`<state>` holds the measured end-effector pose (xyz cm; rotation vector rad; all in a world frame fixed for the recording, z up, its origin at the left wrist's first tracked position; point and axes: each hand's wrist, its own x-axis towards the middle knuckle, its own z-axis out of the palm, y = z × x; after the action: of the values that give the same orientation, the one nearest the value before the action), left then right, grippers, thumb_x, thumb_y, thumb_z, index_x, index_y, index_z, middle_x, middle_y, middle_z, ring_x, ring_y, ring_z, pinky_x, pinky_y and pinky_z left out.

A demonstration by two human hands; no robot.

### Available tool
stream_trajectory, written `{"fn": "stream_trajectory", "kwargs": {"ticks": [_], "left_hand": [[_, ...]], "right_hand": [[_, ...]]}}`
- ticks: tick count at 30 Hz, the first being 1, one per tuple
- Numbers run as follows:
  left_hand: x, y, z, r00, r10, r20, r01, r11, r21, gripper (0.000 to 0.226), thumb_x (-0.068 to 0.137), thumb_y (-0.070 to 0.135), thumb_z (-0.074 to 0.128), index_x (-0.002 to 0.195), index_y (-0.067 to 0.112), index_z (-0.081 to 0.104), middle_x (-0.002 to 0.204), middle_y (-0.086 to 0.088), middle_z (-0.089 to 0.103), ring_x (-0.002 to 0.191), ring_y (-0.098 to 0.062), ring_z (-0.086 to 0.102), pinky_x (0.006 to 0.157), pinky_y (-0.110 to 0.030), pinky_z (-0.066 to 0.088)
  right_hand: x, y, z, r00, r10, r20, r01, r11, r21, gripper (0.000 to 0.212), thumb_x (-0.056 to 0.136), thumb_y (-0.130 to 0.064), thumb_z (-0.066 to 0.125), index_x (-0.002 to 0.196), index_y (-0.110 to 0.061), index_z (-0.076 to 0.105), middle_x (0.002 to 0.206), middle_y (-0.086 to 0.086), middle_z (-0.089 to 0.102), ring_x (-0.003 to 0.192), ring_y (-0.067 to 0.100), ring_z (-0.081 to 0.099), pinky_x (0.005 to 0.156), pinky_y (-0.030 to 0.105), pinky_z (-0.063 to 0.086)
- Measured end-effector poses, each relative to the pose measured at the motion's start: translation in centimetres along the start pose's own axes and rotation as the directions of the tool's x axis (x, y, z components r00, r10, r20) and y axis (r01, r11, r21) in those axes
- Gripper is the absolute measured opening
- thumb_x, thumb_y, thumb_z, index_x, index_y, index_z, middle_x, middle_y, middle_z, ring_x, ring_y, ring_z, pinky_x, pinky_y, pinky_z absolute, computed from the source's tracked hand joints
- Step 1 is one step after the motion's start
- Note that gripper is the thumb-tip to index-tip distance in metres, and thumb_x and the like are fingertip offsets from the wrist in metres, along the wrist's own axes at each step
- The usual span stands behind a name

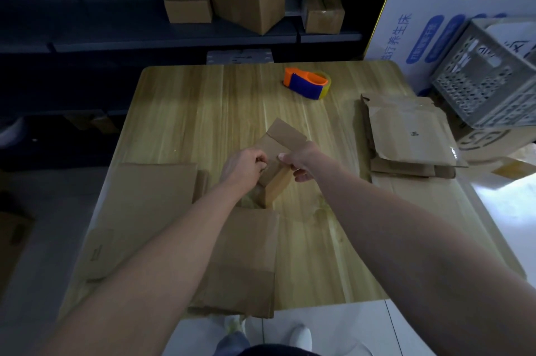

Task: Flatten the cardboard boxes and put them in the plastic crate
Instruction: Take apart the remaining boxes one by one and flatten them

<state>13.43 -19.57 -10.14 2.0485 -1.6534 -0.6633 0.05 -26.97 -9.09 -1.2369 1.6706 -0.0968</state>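
Flat cardboard (150, 196) lies at the lower left of the wooden table (179, 112). In the centre, the left hand (243, 165) and right hand (304, 159), fingers curled, both pinch a small box (278, 181). Farther up is a tape dispenser (307, 84). The crate (478, 85) stands at the upper right.

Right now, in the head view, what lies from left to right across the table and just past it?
Flat cardboard sheet → small box → stack of flattened boxes → plastic crate.
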Motion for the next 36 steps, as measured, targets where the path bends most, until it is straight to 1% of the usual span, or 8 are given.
{"fn": "stream_trajectory", "kwargs": {"ticks": [4, 6, 9, 12, 17, 22, 29, 36], "left_hand": [[0.0, 0.0, -0.2, 0.999, 0.004, 0.050, -0.006, 0.999, 0.036, 0.016, 0.093, 0.020, 0.055, 0.080, 0.027, 0.060, 0.094, 0.006, 0.061, 0.082, -0.016, 0.056, 0.067, -0.032, 0.045], [-0.2, -0.4, -0.3, 0.999, 0.023, 0.045, -0.022, 1.000, -0.019, 0.010, 0.093, 0.020, 0.055, 0.091, 0.026, 0.063, 0.097, 0.010, 0.061, 0.086, -0.012, 0.056, 0.070, -0.030, 0.045], [-0.5, -0.7, -0.3, 0.998, 0.057, 0.018, -0.055, 0.995, -0.080, 0.025, 0.092, 0.018, 0.056, 0.115, 0.023, 0.064, 0.107, 0.010, 0.061, 0.096, -0.010, 0.055, 0.079, -0.027, 0.043], [-0.6, -0.6, 0.0, 0.997, 0.070, -0.008, -0.071, 0.996, -0.054, 0.019, 0.092, 0.016, 0.056, 0.106, 0.019, 0.069, 0.107, 0.006, 0.063, 0.095, -0.015, 0.058, 0.080, -0.030, 0.045], [-0.5, -0.7, -0.2, 0.997, 0.071, 0.013, -0.071, 0.997, -0.034, 0.011, 0.091, 0.017, 0.057, 0.093, 0.018, 0.067, 0.099, 0.004, 0.061, 0.090, -0.019, 0.058, 0.073, -0.030, 0.045], [-0.3, -0.6, -0.4, 0.998, 0.046, 0.031, -0.043, 0.994, -0.102, 0.026, 0.090, 0.024, 0.061, 0.115, 0.026, 0.067, 0.115, 0.009, 0.062, 0.105, -0.013, 0.056, 0.080, -0.025, 0.040], [1.2, 0.4, 0.0, 0.997, 0.039, -0.062, -0.039, 0.999, 0.003, 0.008, 0.086, 0.019, 0.065, 0.087, 0.017, 0.073, 0.087, 0.013, 0.053, 0.082, -0.009, 0.054, 0.063, -0.020, 0.033], [0.9, 0.0, 0.6, 0.976, 0.203, -0.075, -0.194, 0.974, 0.115, 0.018, 0.093, 0.011, 0.053, 0.076, 0.018, 0.056, 0.081, 0.008, 0.045, 0.075, -0.011, 0.045, 0.056, -0.021, 0.026]], "right_hand": [[-0.2, -0.1, 0.1, 1.000, 0.004, -0.005, -0.004, 1.000, 0.000, 0.048, 0.086, -0.031, 0.069, 0.119, 0.001, 0.055, 0.101, 0.015, 0.060, 0.078, 0.025, 0.060, 0.045, 0.031, 0.047], [-0.2, -0.1, 0.0, 1.000, 0.010, 0.003, -0.010, 1.000, 0.015, 0.050, 0.086, -0.031, 0.069, 0.121, 0.000, 0.053, 0.108, 0.016, 0.061, 0.080, 0.026, 0.060, 0.045, 0.031, 0.047], [-0.2, -0.1, 0.0, 1.000, 0.006, 0.003, -0.006, 1.000, 0.012, 0.050, 0.086, -0.031, 0.069, 0.121, 0.000, 0.053, 0.113, 0.017, 0.062, 0.078, 0.025, 0.061, 0.043, 0.031, 0.047], [-0.2, -0.1, -0.1, 1.000, 0.004, -0.013, -0.004, 1.000, 0.011, 0.050, 0.085, -0.032, 0.070, 0.120, -0.001, 0.055, 0.110, 0.016, 0.063, 0.074, 0.025, 0.061, 0.041, 0.030, 0.046], [-0.5, -0.2, 0.2, 0.998, -0.022, -0.053, 0.022, 1.000, -0.008, 0.049, 0.085, -0.032, 0.070, 0.119, -0.001, 0.054, 0.102, 0.014, 0.061, 0.077, 0.026, 0.063, 0.050, 0.032, 0.053], [-0.7, -0.1, 0.2, 0.999, -0.019, -0.046, 0.019, 1.000, 0.011, 0.047, 0.086, -0.031, 0.068, 0.122, -0.004, 0.054, 0.111, 0.014, 0.061, 0.090, 0.028, 0.064, 0.059, 0.033, 0.053], [-0.8, -0.2, 0.2, 0.999, -0.007, -0.034, 0.006, 1.000, -0.011, 0.044, 0.086, -0.033, 0.068, 0.116, -0.003, 0.055, 0.109, 0.015, 0.061, 0.081, 0.025, 0.061, 0.047, 0.031, 0.048], [-0.5, -0.2, 0.2, 0.998, -0.029, -0.061, 0.027, 0.999, -0.039, 0.035, 0.087, -0.034, 0.066, 0.102, -0.004, 0.057, 0.093, 0.013, 0.060, 0.081, 0.027, 0.064, 0.063, 0.037, 0.057]]}}
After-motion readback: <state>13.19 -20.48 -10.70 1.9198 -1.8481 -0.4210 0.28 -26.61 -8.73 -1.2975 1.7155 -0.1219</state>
